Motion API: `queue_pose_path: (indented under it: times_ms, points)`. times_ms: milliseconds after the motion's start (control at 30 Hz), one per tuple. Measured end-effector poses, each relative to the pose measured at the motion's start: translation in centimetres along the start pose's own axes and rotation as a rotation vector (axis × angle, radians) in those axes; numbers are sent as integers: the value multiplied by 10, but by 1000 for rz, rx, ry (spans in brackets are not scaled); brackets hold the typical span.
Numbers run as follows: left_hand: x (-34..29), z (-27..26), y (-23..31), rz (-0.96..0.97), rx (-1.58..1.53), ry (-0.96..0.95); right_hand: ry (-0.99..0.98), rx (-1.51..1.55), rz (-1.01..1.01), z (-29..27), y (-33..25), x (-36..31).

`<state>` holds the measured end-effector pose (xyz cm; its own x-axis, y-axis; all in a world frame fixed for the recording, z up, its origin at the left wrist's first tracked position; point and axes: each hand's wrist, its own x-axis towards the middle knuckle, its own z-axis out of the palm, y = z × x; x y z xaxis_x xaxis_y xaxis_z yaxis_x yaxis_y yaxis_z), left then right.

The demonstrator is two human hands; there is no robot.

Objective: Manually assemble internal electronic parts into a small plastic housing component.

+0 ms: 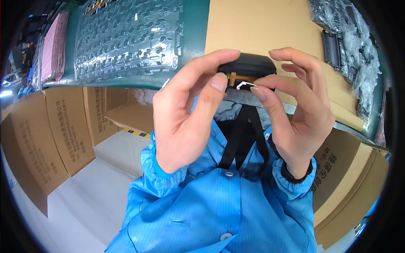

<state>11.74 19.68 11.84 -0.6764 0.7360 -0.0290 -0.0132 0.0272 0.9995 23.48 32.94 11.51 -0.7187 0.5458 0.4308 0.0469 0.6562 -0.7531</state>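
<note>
Nearest, at six o'clock, is the shiny blue cloth coat. The left hand pinches the left end of a small, rounded black plastic case, up at one o'clock from the middle; that grip probably keeps it steady. The right hand pinches a thin, bent white strip with thumb and pointing finger, maybe because it is so little. A flat gold ribbon shows on the case. Farther off, a flat tan cardboard sheet lies at one o'clock, perhaps to guard the green table.
</note>
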Motion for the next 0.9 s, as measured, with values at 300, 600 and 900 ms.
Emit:
queue_pose_path:
  times_ms: [300, 600, 900]
  points:
    - [3, 3, 6, 67, 145, -87, -28, 104, 245, -12, -10, 10]
    - [6, 7, -6, 124, -13, 60, 123, 267, 307, 0, -12, -2]
    - [6, 11, -6, 148, -144, 128, 168, 1042, 675, 30, -13, -13]
